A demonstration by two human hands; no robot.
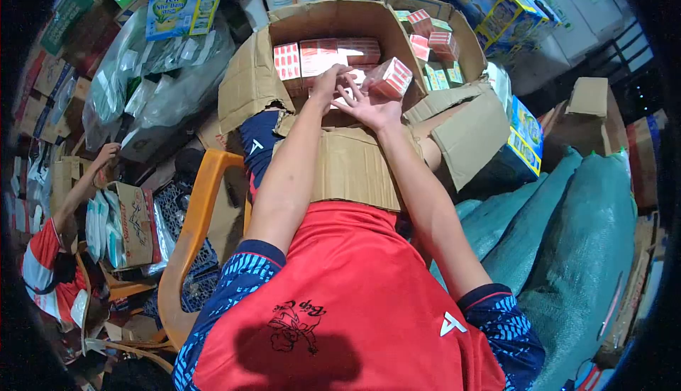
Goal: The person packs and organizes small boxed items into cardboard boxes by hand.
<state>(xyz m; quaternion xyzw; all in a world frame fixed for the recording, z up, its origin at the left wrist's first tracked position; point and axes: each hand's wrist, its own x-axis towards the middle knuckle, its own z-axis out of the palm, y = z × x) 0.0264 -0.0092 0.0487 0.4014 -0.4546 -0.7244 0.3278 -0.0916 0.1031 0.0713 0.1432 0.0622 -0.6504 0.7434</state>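
Observation:
An open cardboard carton [355, 168] stands on my lap, with red-and-white striped packs [286, 61] in rows inside. Over its middle is my left hand [330, 85], fingers bent together and pointing right; whatever they pinch is too small and bright to make out. My right hand [372, 109] has its palm turned up and its fingers spread, their tips close to the left fingers. Just beyond the right hand, a red-and-white pack [392, 77] in clear plastic sits tilted at the carton's right side. I cannot tell whether the hand touches it.
A second carton [464, 40] with red and green packs adjoins on the right. Green woven sacks [574, 249] stand at right. An orange plastic chair [186, 249] is at left; beyond it another person's arm [81, 189] reaches toward plastic-wrapped goods [156, 100]. Blue-yellow drink cases [186, 9] lie at the back.

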